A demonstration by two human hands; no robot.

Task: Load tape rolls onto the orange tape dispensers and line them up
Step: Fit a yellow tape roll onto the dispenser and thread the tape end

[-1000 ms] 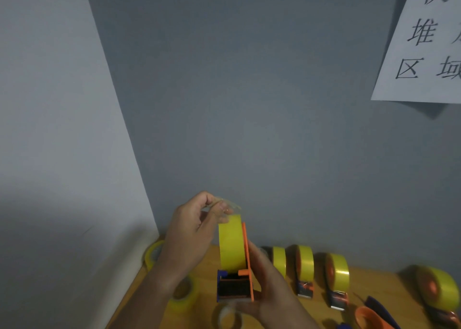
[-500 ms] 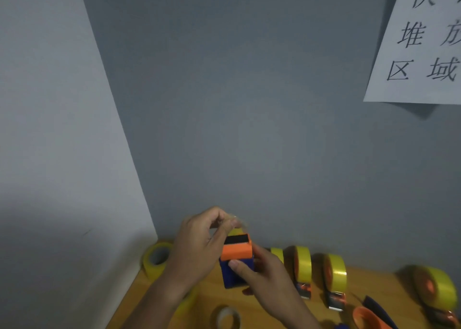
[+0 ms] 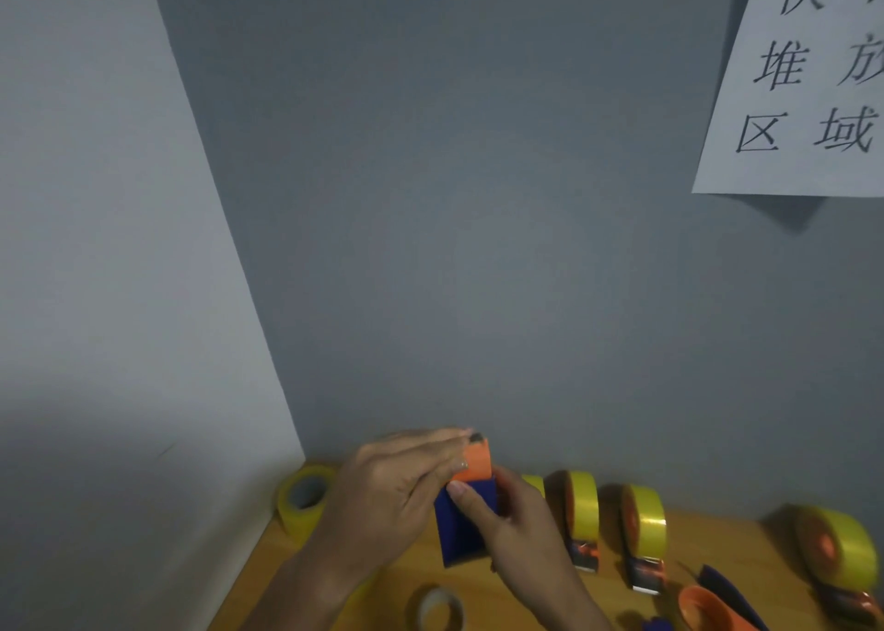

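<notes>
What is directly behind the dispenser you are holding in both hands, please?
Behind the held dispenser the grey wall shows. A yellow roll peeks out beside the right hand; its mount is covered.

Dispenser in hands: orange top, dark blue body. Tape rolls in row: yellow w/ orange hubs. Loose roll by corner: yellow, grey core. Table: light wood-tone. Wall: grey-blue. Paper sign: white, black characters.
</notes>
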